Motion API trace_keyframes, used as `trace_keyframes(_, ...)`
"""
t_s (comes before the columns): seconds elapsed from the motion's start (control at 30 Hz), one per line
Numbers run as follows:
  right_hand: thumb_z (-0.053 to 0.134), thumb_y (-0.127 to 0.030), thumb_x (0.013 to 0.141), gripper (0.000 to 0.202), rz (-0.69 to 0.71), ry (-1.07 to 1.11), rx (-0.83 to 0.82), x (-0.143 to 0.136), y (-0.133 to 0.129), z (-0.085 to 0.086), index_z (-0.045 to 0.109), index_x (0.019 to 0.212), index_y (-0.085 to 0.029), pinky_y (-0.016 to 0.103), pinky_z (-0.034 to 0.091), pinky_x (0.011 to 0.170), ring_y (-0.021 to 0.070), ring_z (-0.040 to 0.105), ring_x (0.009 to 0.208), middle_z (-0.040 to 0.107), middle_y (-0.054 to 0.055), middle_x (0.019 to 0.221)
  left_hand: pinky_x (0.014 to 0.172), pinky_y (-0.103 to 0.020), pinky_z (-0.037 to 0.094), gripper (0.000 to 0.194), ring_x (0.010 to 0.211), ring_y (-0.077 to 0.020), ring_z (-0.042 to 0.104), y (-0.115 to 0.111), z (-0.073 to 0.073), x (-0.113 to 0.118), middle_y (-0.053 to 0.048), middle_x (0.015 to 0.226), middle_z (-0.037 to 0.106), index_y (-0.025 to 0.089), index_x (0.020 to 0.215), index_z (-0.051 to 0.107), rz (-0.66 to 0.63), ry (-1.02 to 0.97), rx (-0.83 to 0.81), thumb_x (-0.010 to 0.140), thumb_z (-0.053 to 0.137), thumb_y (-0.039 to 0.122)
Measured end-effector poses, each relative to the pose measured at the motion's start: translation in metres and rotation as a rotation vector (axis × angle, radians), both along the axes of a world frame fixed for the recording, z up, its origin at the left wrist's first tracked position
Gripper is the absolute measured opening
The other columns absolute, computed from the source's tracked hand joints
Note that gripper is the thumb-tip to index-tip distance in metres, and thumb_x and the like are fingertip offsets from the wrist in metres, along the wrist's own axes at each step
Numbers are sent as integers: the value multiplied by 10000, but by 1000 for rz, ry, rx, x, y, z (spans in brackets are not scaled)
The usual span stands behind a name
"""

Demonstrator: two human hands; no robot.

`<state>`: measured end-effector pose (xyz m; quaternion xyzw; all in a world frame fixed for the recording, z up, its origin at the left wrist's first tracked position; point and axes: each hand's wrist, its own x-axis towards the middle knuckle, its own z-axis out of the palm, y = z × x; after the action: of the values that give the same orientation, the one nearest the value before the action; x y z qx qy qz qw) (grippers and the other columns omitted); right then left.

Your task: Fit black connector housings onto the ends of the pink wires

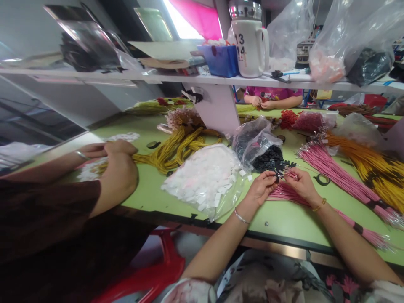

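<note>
My left hand [261, 187] pinches a small black plastic connector [277, 176] between thumb and fingers. Close beside it, my right hand [301, 185] is closed on the end of a pink wire [291, 174], held up to the connector; whether the end is inside it, I cannot tell. A bundle of pink wires [285, 192] lies on the green table [255, 223] beneath both hands. Just beyond my fingers, a clear bag [252, 136] spills loose black connectors [268, 159]. To the left rests a clear bag of white plastic connectors [203, 176].
On the right lie pink wires [344, 179], yellow wires [381, 179] and a black tape roll [322, 179]. A co-worker's hands [118, 151] work at left near yellow wires [170, 149]; another person [273, 97] sits opposite. The shelf [189, 78] overhead carries a white mug [248, 46] and blue bin [219, 59].
</note>
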<state>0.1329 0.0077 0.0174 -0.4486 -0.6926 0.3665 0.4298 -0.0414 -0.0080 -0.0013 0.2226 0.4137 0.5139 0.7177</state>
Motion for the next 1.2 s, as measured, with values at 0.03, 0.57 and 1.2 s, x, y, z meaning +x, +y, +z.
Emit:
trace_keyframes(0.03, 588, -331, 775, 185, -3, -1, -10, 0, 0, 0, 551, 660, -190, 258, 342, 582, 127, 415, 591, 503, -23, 608, 720, -210, 561, 211, 680, -72, 623, 0, -1, 0, 4, 790, 642, 164, 854, 621, 5, -17, -10, 708, 742, 70)
trace_keyframes(0.57, 580, -245, 734, 66, -50, 2, 23, -2, -4, -9, 611, 715, -190, 255, 414, 609, 143, 523, 615, 629, -6, 652, 670, -174, 554, 172, 630, -63, 621, -6, 8, 6, -8, 771, 644, 120, 838, 644, 88, -105, -59, 733, 703, -3)
trace_keyframes(1.2, 546, -221, 766, 71, 67, -159, 76, 1, -1, -14, 554, 697, -204, 247, 360, 568, 135, 479, 569, 568, -20, 610, 581, -184, 537, 136, 586, -70, 605, -7, 9, 7, 1, 708, 638, 121, 752, 644, 107, 90, -28, 685, 725, 34)
